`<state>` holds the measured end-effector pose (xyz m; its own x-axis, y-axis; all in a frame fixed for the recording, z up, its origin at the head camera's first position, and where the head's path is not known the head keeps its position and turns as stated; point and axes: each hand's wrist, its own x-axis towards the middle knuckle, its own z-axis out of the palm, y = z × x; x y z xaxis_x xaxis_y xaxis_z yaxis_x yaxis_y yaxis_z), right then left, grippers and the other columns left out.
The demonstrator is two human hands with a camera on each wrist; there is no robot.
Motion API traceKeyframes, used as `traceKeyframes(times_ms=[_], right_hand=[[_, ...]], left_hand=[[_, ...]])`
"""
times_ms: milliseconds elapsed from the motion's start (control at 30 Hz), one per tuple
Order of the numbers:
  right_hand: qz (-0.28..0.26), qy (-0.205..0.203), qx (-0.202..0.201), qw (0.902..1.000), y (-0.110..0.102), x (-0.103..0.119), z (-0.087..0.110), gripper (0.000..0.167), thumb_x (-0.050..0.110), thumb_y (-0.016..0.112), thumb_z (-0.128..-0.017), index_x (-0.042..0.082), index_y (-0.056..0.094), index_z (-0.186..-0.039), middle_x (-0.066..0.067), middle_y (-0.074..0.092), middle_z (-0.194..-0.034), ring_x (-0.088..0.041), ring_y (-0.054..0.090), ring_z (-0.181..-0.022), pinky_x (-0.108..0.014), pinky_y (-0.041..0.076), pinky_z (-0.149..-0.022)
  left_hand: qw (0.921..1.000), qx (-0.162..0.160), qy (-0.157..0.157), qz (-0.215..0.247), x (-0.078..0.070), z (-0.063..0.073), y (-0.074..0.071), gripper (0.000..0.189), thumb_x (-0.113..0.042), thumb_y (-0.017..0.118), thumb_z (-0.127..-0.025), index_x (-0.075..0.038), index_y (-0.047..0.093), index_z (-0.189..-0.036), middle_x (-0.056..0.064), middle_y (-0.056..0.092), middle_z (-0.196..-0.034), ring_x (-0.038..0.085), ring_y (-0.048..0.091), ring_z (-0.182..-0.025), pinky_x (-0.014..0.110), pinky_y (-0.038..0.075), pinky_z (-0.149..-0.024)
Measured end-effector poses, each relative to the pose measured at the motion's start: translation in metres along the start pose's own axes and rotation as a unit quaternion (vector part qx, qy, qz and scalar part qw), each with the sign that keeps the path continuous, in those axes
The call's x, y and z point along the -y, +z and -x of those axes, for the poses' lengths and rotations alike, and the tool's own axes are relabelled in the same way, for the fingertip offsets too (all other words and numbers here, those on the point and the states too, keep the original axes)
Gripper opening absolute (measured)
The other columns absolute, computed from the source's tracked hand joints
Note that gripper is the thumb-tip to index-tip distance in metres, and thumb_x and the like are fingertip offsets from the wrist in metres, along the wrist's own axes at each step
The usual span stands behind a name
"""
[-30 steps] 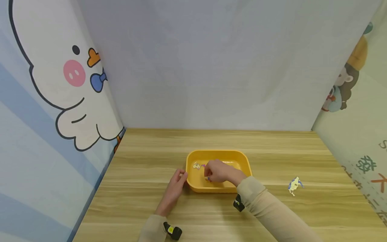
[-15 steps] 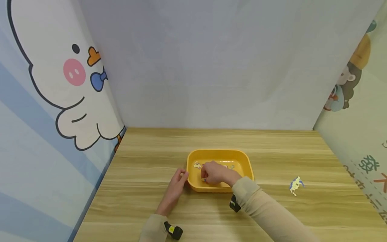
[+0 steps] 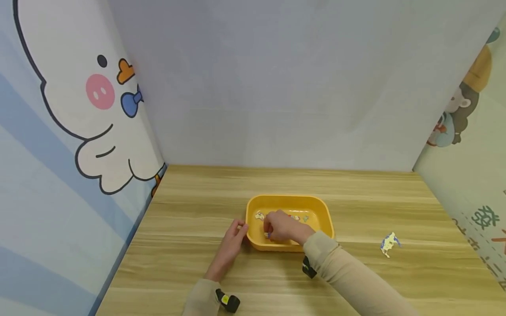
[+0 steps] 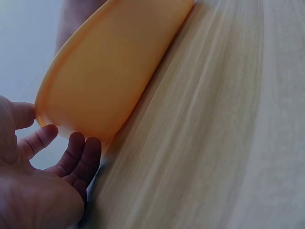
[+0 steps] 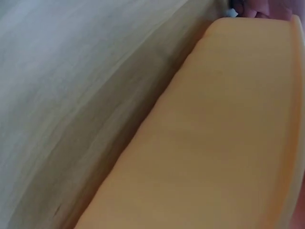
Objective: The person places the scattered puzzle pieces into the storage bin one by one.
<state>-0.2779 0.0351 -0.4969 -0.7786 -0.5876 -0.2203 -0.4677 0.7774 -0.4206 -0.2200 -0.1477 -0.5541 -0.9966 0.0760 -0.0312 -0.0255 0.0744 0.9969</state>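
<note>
In the head view a yellow tray [image 3: 291, 248] stands on the wooden table. My left hand [image 3: 232, 241] holds its left end; in the left wrist view the curled fingers [image 4: 76, 152] and thumb lie against the outer wall and rim. My right hand [image 3: 285, 227] reaches into the tray, fingers curled down, pinching a small colourful flat piece [image 3: 267, 235] near the tray floor. Most of that piece is hidden by the hand. Other small flat pieces lie inside: a pale piece [image 3: 259, 215] at the left, and a small greenish one [image 3: 306, 218] behind the hand.
A cream-and-blue irregular flat piece [image 3: 389, 244] lies on the table, right of the tray. A pale curtain [image 3: 276, 87] closes off the back edge. Printed panels stand left and right. The right wrist view shows mostly the tray's outer front wall [image 5: 205, 124].
My right hand has shifted slightly left inside the tray, uncovering pieces behind it, and then stays nearly in place. The left hand keeps to the tray's end. The view drifts a little.
</note>
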Motion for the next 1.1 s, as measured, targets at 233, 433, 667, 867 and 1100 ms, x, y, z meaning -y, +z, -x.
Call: traceKeyframes(times_ms=[233, 433, 667, 867, 1100], right_hand=[[0.002, -0.003, -0.027, 0.9996, 0.004, -0.003, 0.002, 0.017, 0.002, 0.077, -0.074, 0.009, 0.067, -0.085, 0.002, 0.061, -0.079, -0.015, 0.055, -0.075, -0.030, 0.047, -0.070], [-0.003, -0.017, -0.058, 0.9982, 0.005, -0.007, 0.006, 0.020, 0.001, 0.079, -0.072, 0.005, 0.067, -0.088, -0.001, 0.061, -0.080, -0.015, 0.056, -0.075, -0.031, 0.048, -0.070], [0.002, -0.061, -0.130, 0.9897, -0.008, -0.015, 0.023, 0.017, -0.008, 0.069, -0.073, 0.002, 0.068, -0.088, -0.003, 0.064, -0.081, -0.019, 0.059, -0.075, -0.034, 0.049, -0.071], [-0.004, -0.071, -0.137, 0.9881, -0.021, -0.022, 0.037, 0.014, -0.003, 0.071, -0.078, 0.000, 0.068, -0.091, -0.005, 0.064, -0.083, -0.017, 0.058, -0.076, -0.033, 0.047, -0.073], [-0.033, -0.082, -0.133, 0.9871, -0.037, -0.028, 0.062, 0.015, -0.005, 0.069, -0.081, 0.001, 0.067, -0.096, -0.009, 0.065, -0.090, -0.017, 0.058, -0.078, -0.032, 0.049, -0.071]], left_hand=[[1.0000, 0.001, 0.001, 0.006, 0.000, 0.000, 0.002, 0.024, -0.026, 0.048, -0.101, -0.003, 0.049, -0.106, 0.008, 0.046, -0.083, 0.025, 0.046, -0.078, 0.031, 0.035, -0.067], [0.9999, 0.001, 0.000, 0.016, -0.003, 0.002, 0.002, 0.021, -0.020, 0.047, -0.102, 0.000, 0.049, -0.106, 0.011, 0.046, -0.081, 0.025, 0.045, -0.076, 0.029, 0.035, -0.064], [0.9999, 0.002, 0.008, 0.006, -0.034, 0.018, 0.000, 0.018, -0.011, 0.045, -0.102, 0.006, 0.048, -0.106, 0.016, 0.047, -0.079, 0.030, 0.045, -0.075, 0.029, 0.035, -0.063], [1.0000, 0.003, 0.003, 0.002, -0.043, 0.022, 0.001, 0.020, -0.012, 0.044, -0.102, 0.008, 0.048, -0.108, 0.019, 0.049, -0.081, 0.034, 0.047, -0.079, 0.032, 0.036, -0.067], [1.0000, -0.004, -0.002, 0.002, -0.009, 0.007, 0.002, 0.024, -0.024, 0.046, -0.102, -0.001, 0.049, -0.107, 0.012, 0.047, -0.081, 0.027, 0.046, -0.076, 0.031, 0.034, -0.064]])
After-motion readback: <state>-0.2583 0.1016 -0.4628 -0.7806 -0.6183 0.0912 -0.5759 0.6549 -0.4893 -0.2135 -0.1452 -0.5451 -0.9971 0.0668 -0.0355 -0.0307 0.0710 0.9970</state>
